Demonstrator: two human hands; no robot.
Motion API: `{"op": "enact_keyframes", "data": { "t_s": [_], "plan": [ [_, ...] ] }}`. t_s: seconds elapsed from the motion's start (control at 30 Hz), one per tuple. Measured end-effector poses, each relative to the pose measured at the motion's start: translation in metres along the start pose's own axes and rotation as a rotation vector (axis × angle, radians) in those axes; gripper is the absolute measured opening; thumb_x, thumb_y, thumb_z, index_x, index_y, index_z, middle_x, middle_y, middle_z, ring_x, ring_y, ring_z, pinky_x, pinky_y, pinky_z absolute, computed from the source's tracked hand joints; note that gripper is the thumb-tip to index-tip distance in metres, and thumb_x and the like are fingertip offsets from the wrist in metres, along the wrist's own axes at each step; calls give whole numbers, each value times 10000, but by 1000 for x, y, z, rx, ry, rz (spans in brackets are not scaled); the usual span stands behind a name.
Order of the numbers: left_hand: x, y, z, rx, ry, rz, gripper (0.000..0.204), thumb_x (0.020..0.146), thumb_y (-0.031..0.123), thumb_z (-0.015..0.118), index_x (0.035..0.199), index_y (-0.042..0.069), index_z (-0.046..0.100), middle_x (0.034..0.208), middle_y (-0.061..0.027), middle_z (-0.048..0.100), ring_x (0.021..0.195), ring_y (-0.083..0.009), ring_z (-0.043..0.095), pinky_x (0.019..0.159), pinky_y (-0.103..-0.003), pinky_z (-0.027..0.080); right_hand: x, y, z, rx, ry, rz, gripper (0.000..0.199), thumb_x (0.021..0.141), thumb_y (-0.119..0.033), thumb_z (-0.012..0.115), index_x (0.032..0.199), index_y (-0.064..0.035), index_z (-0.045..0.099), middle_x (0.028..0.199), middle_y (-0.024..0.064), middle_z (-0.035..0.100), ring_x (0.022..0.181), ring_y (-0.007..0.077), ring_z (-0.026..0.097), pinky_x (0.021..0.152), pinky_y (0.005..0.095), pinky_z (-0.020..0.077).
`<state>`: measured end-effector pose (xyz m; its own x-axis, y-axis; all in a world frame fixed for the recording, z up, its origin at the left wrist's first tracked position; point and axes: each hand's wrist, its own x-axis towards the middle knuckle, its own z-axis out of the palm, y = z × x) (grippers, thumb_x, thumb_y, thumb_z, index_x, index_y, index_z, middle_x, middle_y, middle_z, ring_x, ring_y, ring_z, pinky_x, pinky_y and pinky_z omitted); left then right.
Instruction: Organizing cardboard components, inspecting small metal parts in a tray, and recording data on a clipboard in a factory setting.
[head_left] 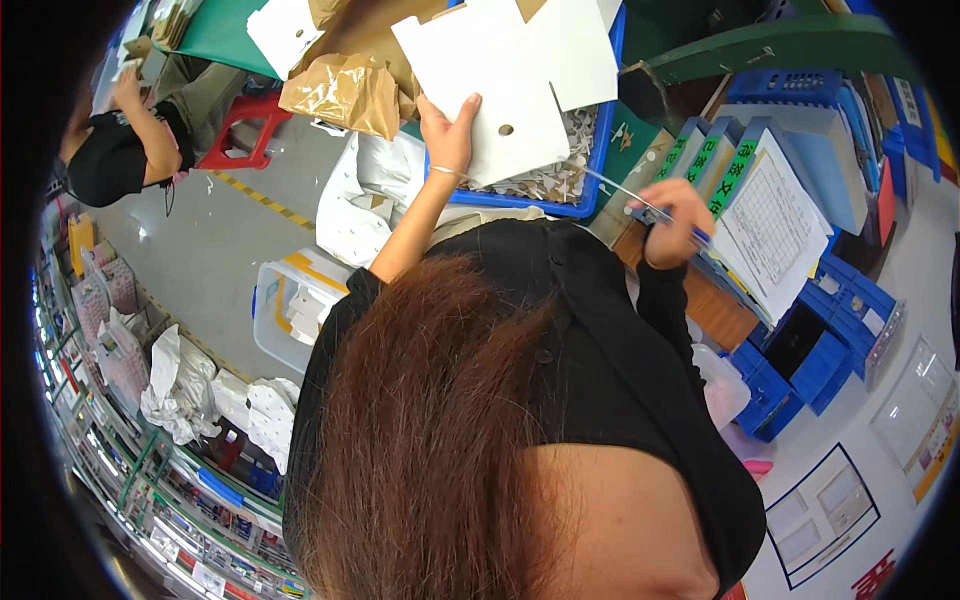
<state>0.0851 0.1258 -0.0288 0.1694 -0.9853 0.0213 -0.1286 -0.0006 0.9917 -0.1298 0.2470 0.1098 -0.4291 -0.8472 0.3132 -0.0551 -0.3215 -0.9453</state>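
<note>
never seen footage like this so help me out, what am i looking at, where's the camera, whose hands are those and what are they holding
There is no machine here: a person works with two bare hands. The single picture comes from a wide fisheye camera worn on the head and looking down, so the hair and black top fill the lower middle and straight edges bend.

The left hand grips a white die-cut card sheet with a round hole. It is held up over a blue bin of small white card scraps.

The right hand pinches a thin rod-like tool; what it is exactly is too fine to tell. Beside it stand blue file boxes with papers.

Upper left, another person in black works at a green table.
</note>
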Motion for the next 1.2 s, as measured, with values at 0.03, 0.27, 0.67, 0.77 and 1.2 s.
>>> {"op": "enact_keyframes", "data": {
  "t_s": [0.03,0.27,0.67,0.77,1.2],
  "plan": [
    [1,-4,3,89,-15,15,459,743,243,663,947,-47,371,798,-227,555,657,-330,578,627,-370,472,-5,9,3,-104,-37,94,211,774,-15,470,583,9,556,606,106,576,497,167,522,502,217,402],
    [4,-58,18,361,-116,-60,505,760,293,660,954,-59,354,794,-206,528,661,-291,561,634,-352,476,-31,81,19,-361,-214,109,171,697,43,590,568,-17,495,569,36,542,473,128,491,459,199,365],
    [3,-63,15,367,-143,-153,521,770,324,652,961,-54,349,817,-218,530,704,-306,574,665,-354,483,-31,109,25,-434,-420,40,166,715,24,592,580,-14,505,586,30,542,469,117,419,459,203,344],
    [4,-62,15,365,-150,-170,523,771,329,650,964,-53,349,832,-224,533,716,-315,579,670,-357,485,-31,110,25,-434,-419,59,157,716,26,589,587,-15,510,590,31,542,472,117,421,463,201,346],
    [-8,-33,25,407,-86,-84,504,760,289,654,989,-50,361,790,-211,549,664,-316,587,622,-360,485,-32,127,34,-465,-389,88,214,691,20,586,574,-50,420,543,36,425,453,165,364,448,244,326]
  ]
}}
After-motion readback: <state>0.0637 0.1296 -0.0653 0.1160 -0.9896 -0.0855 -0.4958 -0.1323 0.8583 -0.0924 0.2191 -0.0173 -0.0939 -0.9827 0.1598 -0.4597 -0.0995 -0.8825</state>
